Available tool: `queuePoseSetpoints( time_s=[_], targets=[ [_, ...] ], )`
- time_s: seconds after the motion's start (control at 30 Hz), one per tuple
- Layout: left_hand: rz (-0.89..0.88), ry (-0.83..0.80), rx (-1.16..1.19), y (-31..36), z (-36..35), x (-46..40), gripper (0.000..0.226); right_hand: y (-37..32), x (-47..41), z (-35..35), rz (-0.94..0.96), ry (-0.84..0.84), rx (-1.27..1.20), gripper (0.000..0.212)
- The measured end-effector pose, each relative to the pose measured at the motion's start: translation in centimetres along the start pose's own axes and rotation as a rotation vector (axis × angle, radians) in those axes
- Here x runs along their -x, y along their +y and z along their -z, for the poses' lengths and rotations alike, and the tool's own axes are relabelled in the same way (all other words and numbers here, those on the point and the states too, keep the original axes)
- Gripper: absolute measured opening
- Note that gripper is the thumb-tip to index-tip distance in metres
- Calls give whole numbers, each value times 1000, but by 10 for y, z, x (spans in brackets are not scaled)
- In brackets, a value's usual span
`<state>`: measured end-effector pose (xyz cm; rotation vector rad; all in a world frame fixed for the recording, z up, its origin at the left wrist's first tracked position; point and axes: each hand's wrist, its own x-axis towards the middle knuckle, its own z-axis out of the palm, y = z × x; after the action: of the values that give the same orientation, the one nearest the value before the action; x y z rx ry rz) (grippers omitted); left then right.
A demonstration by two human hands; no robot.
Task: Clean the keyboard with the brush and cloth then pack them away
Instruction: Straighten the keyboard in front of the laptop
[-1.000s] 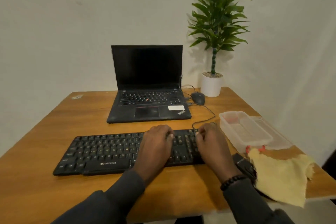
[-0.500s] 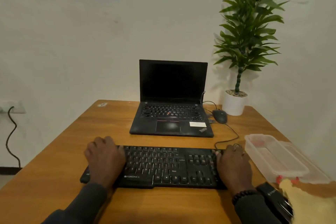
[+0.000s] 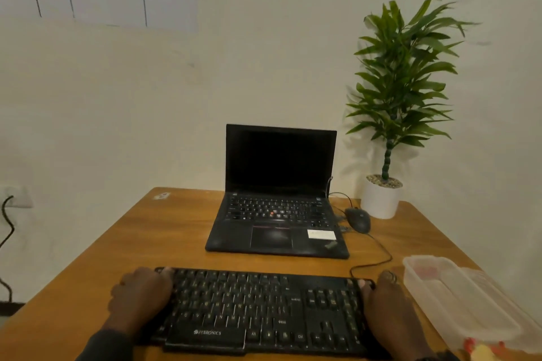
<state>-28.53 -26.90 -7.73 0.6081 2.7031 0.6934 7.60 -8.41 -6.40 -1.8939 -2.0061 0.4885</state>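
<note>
Both hands have slid outward to the two ends of the keyboard point(image 3: 264, 309) since the earlier frames, where they lay close together over its right half, and the view has tipped upward, so the desk now fills only the lower part of the frame. The left hand point(image 3: 139, 297) holds the keyboard's left end, fingers curled over the far corner and the palm lying along the short edge. The right hand point(image 3: 387, 306) holds the right end the same way, a thumb tip showing on the far right corner. So the keyboard lies between the hands, low in the frame and a little right of centre, flat on the wooden table point(image 3: 152, 243).

Its long axis runs left to right across the picture, nearly level, with the brand label along the near edge and the number pad toward the right. Its cable point(image 3: 378, 255) leaves the far right corner and curves up toward the laptop.

Behind the keyboard, at centre frame, an open black laptop point(image 3: 278, 214) stands with a dark screen. Just right of it is a black mouse point(image 3: 358, 220), and beyond that a green plant in a white pot point(image 3: 381, 196) against the wall. At lower right, just beside the right hand, sits a clear plastic container point(image 3: 457, 302) resting by its lid. A scrap of yellow cloth point(image 3: 484, 353) shows at the bottom right edge, with small red bits beside it that are too blurred to name.
</note>
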Motion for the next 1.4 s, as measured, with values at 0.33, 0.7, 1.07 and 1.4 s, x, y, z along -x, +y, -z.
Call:
queuePoseSetpoints(
  time_s=[0.33,0.7,1.07,1.4],
  targets=[
    [-183,185,167,52,18,-39,59,-24,-47,37,143,147,-82,36],
    [-143,20,221,109,-6,-101,55,-61,-159,17,160,117,-10,44],
    [-163,5,215,115,-27,-124,57,-54,-188,-22,100,34,58,48],
    [-160,-37,210,118,-23,-112,62,-53,-187,-16,108,-39,75,49]
  ],
)
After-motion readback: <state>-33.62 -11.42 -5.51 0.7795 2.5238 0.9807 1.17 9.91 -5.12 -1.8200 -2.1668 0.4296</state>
